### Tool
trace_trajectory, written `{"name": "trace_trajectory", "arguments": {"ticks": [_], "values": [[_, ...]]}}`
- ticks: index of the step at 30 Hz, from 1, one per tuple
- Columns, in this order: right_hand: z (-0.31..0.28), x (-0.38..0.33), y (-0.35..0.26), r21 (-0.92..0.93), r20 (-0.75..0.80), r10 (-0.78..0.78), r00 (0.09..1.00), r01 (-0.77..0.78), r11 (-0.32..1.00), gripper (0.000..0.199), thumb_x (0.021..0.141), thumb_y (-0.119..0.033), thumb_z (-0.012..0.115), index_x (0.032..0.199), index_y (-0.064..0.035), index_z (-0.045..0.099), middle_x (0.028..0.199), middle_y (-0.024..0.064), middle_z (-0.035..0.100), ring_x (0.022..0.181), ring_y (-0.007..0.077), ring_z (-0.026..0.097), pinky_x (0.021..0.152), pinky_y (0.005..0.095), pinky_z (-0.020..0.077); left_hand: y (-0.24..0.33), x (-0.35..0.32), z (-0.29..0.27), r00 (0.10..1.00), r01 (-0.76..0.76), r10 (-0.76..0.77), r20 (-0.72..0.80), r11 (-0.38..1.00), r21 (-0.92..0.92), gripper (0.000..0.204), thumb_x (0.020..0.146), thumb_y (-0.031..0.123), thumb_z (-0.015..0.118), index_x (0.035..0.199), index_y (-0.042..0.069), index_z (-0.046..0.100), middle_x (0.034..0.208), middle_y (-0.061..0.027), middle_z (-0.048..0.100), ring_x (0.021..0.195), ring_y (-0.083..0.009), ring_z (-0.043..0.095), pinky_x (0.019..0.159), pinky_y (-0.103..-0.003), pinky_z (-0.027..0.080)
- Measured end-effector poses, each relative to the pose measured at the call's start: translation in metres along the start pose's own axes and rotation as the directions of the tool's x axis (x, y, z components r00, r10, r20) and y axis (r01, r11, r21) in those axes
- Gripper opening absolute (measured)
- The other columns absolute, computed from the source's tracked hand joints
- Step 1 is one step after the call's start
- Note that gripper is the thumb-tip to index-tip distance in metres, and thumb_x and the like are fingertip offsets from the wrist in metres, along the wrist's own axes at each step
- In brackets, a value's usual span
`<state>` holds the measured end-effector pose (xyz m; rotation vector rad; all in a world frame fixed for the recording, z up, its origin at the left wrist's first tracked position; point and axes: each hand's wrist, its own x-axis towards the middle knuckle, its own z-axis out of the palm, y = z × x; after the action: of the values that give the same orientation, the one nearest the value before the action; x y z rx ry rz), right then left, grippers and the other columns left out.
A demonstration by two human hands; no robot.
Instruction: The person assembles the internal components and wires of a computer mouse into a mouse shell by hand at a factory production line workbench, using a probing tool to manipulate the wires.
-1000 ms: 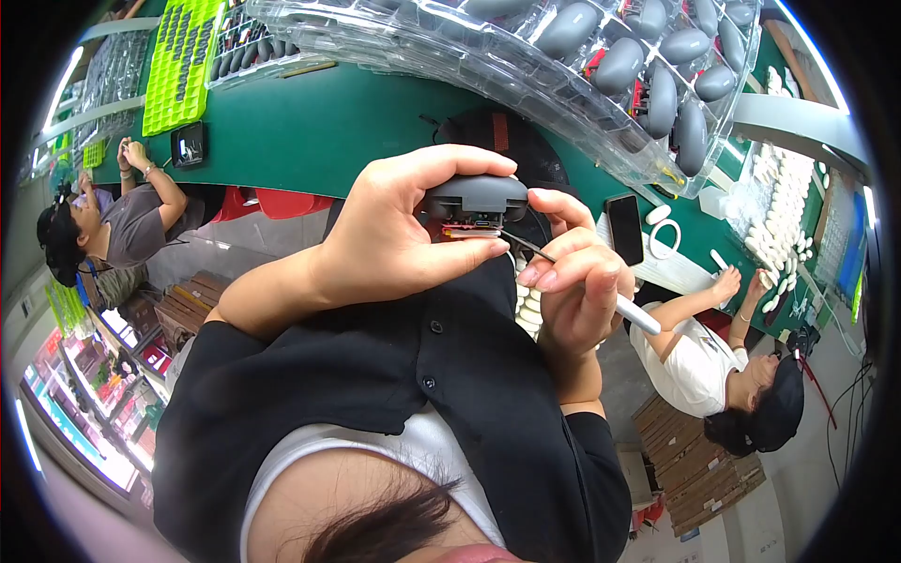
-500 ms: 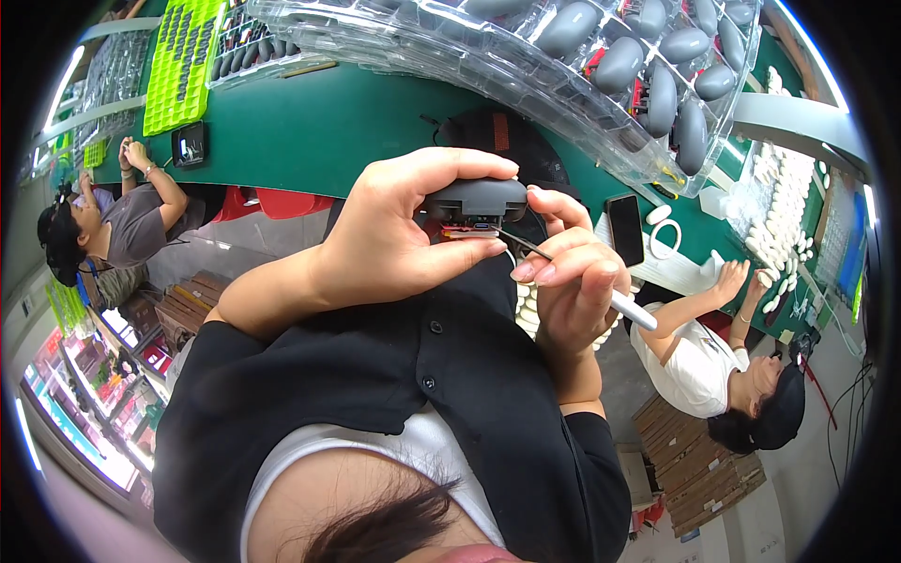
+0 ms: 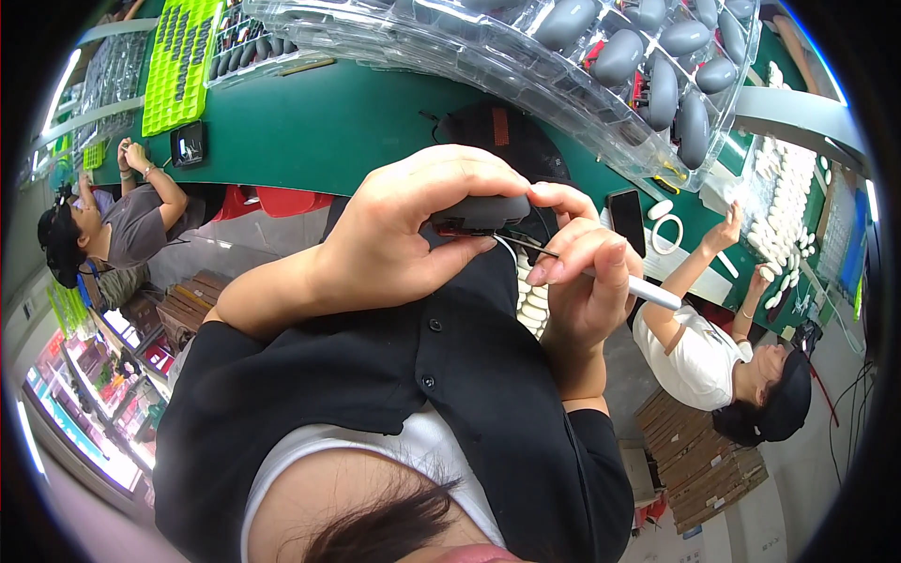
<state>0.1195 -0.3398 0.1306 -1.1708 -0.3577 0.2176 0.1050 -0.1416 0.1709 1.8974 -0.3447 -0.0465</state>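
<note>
My left hand (image 3: 394,220) grips a dark grey rounded plastic casing (image 3: 493,210), fingers over its top and thumb beneath. A strip of red shows along the casing's lower side; most of its inside is hidden. In my right hand (image 3: 584,272) is a slim pen-like tool (image 3: 654,292) with a whitish handle and a thin dark metal shaft. The shaft points left toward the casing's lower edge, close to my left thumb; whether its tip touches cannot be made out. My right index finger reaches up to the casing's right end.
Clear plastic trays (image 3: 450,33) of grey casings (image 3: 618,58) stack along the far side of the green table (image 3: 282,122). At right are a phone (image 3: 626,218), a white tape roll (image 3: 667,235) and many white oval parts (image 3: 784,211). Co-workers sit at left and right.
The casing has tilted, so its port and board are less visible. My right hand and the tool have moved slightly right. The right-hand co-worker's arm has lifted farther over the table.
</note>
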Motion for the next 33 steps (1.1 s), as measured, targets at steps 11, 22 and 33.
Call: {"name": "trace_trajectory", "arguments": {"ticks": [11,22,33], "values": [[0.006,0.002,0.001,-0.063,-0.022,-0.052,0.998,0.051,0.997,0.050,0.100,-0.026,0.038,0.064,-0.0022,0.063,0.061,0.0085,0.063,0.083,0.0298,0.063,0.095,0.0460,0.0409,0.000,0.000,0.000,0.999,0.004,-0.004,0.034,1.000,0.007,0.046,0.065,-0.010,0.070,0.109,0.000,0.060,0.105,-0.0121,0.064,0.100,-0.0278,0.062,0.079,-0.033,0.054],[0.006,0.007,-0.003,-0.144,-0.010,-0.007,1.000,0.005,0.990,0.053,0.100,-0.029,0.038,0.059,-0.0034,0.059,0.053,0.0087,0.058,0.065,0.0214,0.056,0.092,0.0435,0.0389,-0.002,0.001,0.002,0.999,0.017,-0.017,0.048,1.000,0.004,0.046,0.064,-0.011,0.070,0.107,0.002,0.062,0.104,-0.0128,0.063,0.096,-0.0282,0.063,0.078,-0.034,0.054],[-0.003,0.009,-0.007,-0.028,0.038,0.125,0.991,-0.124,0.992,0.049,0.098,-0.025,0.042,0.059,-0.0020,0.062,0.057,0.0061,0.061,0.086,0.0284,0.059,0.090,0.0396,0.0415,-0.002,0.000,0.000,0.995,0.019,-0.015,0.103,0.999,-0.042,0.046,0.064,-0.010,0.072,0.108,0.000,0.062,0.108,-0.0146,0.065,0.101,-0.0293,0.063,0.086,-0.036,0.051]]}}
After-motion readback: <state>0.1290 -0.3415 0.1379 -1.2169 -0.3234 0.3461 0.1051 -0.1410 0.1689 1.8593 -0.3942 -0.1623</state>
